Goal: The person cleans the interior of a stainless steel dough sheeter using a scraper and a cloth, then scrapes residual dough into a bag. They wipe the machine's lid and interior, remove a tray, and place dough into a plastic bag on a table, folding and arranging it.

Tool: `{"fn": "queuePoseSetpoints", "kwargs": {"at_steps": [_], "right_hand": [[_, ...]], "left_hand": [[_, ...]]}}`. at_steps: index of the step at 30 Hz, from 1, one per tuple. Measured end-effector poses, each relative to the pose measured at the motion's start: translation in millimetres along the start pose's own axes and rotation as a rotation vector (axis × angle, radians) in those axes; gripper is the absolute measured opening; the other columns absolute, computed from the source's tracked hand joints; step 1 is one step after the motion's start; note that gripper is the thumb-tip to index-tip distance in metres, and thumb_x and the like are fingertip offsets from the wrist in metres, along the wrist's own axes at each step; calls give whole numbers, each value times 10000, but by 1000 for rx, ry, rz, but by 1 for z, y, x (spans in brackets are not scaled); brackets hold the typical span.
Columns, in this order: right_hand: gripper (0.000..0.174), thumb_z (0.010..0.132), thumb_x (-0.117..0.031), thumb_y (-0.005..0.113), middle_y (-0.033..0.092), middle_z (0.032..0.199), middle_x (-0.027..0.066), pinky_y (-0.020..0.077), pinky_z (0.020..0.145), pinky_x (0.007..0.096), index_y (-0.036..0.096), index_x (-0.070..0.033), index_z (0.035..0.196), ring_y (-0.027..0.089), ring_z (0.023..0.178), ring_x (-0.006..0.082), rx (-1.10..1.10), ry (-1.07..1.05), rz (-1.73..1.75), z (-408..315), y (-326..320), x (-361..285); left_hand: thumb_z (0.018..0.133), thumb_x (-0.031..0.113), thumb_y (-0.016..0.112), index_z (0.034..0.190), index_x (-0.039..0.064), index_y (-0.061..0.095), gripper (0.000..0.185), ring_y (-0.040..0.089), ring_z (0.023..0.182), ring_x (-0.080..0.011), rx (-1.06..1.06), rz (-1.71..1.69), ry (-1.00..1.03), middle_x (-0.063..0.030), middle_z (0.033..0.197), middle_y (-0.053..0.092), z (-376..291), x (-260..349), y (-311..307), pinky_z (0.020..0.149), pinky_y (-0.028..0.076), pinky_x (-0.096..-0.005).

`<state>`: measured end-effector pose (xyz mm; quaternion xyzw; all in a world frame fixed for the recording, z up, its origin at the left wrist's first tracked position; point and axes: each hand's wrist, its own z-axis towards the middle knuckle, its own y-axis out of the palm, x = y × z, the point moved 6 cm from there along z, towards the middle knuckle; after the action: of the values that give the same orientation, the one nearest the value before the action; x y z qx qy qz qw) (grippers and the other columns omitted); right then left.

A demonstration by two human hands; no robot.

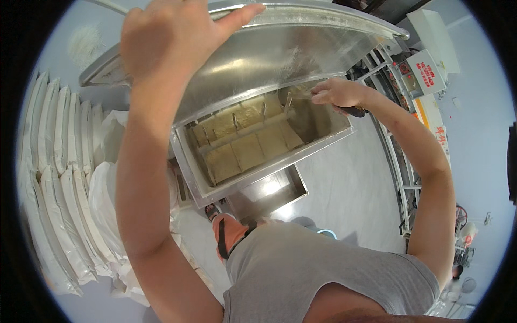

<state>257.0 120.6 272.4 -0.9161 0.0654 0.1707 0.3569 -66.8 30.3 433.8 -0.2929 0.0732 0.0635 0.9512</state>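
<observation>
My left hand point(177, 32) is raised at the rim of a large metal lid point(250, 60), fingers over its edge and thumb along it, holding it up. Below the lid a metal-rimmed rectangular tank point(258, 173) holds pale yellowish blocks point(250, 149) in rows, with thin upright pieces between some of them. My right hand point(337, 95) is over the tank's right end, closed around the dark handle point(353, 111) of a tool. The tool's far part is blurred, so its kind cannot be told. Beneath the hand, the right part of the tank looks darker and lower than the blocks.
Stacked white sacks point(60, 173) line the left side. A shallow metal tray point(266, 194) lies low in front of the tank. On the right stands a long metal rack point(400, 161) with a box bearing red writing point(426, 74). A person point(454, 278) is far off at lower right.
</observation>
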Motion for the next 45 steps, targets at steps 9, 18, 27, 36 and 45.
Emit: {"fn": "queuePoseSetpoints", "kwargs": {"at_steps": [9, 18, 27, 36, 45], "right_hand": [[673, 1012, -433, 674, 734, 1148, 219, 574, 843, 456, 553, -16, 1526, 706, 939, 368, 74, -275, -247, -7, 97, -79], [661, 995, -279, 645, 727, 1178, 294, 563, 933, 543, 446, -113, 1603, 722, 1058, 448, 348, -193, -171, -15, 269, 7], [821, 942, -95, 710, 720, 905, 121, 518, 508, 371, 344, -118, 1677, 611, 518, 189, 420, -202, 284, -40, 303, -28], [698, 1050, -95, 641, 591, 787, 7, 468, 525, 274, 350, -109, 1684, 551, 559, 95, 341, -777, 1074, -94, 296, -291], [701, 1092, -237, 627, 559, 758, 51, 447, 461, 309, 303, -54, 1685, 537, 486, 141, 504, -873, 1655, -48, 247, -397]], "left_hand": [[995, 717, 581, 766, 87, 696, 680, 690, 632, -288, -12, -136, 119, -79, 688, 714, 1, -16, -10, 614, 494, -401], [1100, 528, 485, 1231, 42, 696, 546, 751, 1063, -351, -679, -529, 339, -162, 1120, 780, 2, -76, -12, 926, 584, -511], [992, 698, 560, 1193, 31, 772, 728, 742, 1055, -362, -777, -648, 254, -172, 1120, 787, 2, -114, -6, 949, 566, -489], [937, 751, 611, 1132, 10, 798, 789, 748, 951, -352, -762, -623, 229, -220, 1042, 785, 8, -106, 6, 863, 582, -460], [958, 732, 572, 1181, 16, 783, 779, 754, 1044, -373, -781, -645, 300, -200, 1109, 793, 10, -104, 4, 933, 585, -479]]}}
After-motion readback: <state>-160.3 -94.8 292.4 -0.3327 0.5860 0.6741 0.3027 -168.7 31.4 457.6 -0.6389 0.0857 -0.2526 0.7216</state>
